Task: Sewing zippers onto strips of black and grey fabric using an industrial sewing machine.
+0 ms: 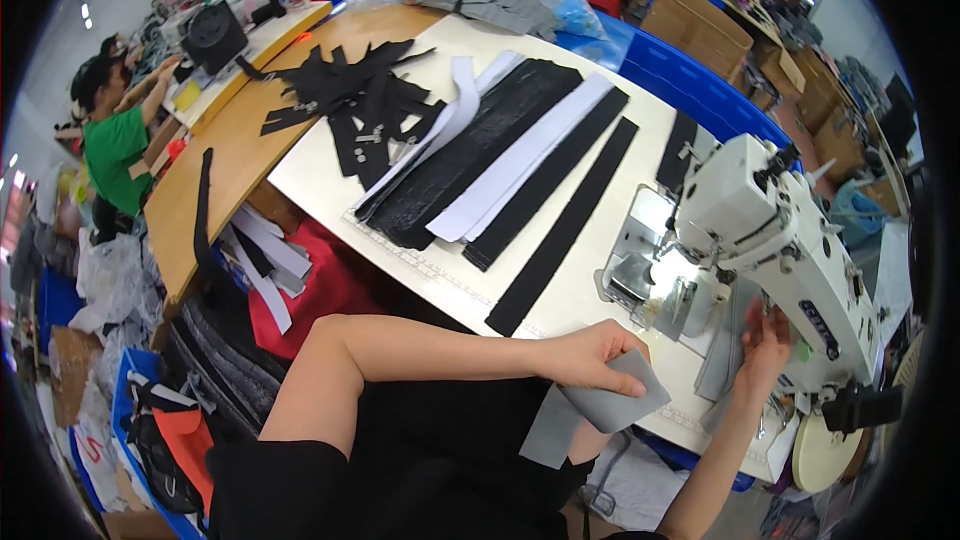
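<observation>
My left hand [592,358] is closed on a grey fabric piece [630,390], thumb on top. The piece is folded over, and its lower part hangs past the table's front edge above my lap. My right hand [765,345] is raised beside the white sewing machine [790,250], below its arm. Its fingers look loosely bent and apart, with nothing visible in them. Just left of that hand, several grey fabric strips [722,355] lie by the machine bed. A single black strip [565,225] lies flat on the white table [430,285].
Stacks of black strips [470,155] and white strips [520,160] cover the table's middle. A heap of black pieces [375,90] lies at the far left. Blue bins [690,75] stand behind. At the left, a person in green [115,155] works at another machine.
</observation>
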### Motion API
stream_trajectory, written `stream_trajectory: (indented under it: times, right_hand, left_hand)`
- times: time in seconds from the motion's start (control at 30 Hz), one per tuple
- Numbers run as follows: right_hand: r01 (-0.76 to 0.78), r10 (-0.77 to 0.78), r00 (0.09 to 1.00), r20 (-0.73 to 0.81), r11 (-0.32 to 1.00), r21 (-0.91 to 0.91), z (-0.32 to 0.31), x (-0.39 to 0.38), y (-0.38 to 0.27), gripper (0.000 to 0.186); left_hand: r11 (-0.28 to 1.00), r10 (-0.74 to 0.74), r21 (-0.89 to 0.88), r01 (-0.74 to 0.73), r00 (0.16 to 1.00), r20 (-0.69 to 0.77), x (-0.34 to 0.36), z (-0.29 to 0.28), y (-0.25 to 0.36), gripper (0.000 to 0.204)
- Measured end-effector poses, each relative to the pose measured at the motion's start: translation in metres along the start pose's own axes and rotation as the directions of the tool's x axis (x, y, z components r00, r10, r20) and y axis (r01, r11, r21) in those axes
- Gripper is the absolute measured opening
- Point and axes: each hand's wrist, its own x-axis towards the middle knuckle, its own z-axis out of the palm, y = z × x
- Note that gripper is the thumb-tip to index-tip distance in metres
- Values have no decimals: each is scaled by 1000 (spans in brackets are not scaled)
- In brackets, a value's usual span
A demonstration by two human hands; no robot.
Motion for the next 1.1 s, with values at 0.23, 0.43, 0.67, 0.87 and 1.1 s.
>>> stream_trajectory:
  times: [0.23, 0.43, 0.67, 0.87, 1.1]
  right_hand:
    - [254, -319, 941, 113, 887, 387, -6, -12, 18, 52]
    - [138, -109, 880, 463, 990, -29, 36, -140, -3, 29]
    - [116, 51, 859, 510, 950, -291, 51, -142, -4, 21]
    - [169, 14, 861, 508, 935, -313, 49, -142, 3, 22]
    - [151, 39, 871, 490, 928, -342, 54, -152, -2, 21]
  left_hand:
    - [996, 66, -63, -70, 996, -61, 3, 3, -9, 21]
    - [996, 88, 49, -78, 964, -252, 10, 15, -10, 25]
    - [877, 398, 451, -164, 774, -492, -22, -40, 58, 19]
    - [156, 780, 584, 797, 263, -567, -134, -214, 120, 26]
    - [257, 923, 791, 555, 101, -371, -150, -226, 137, 23]
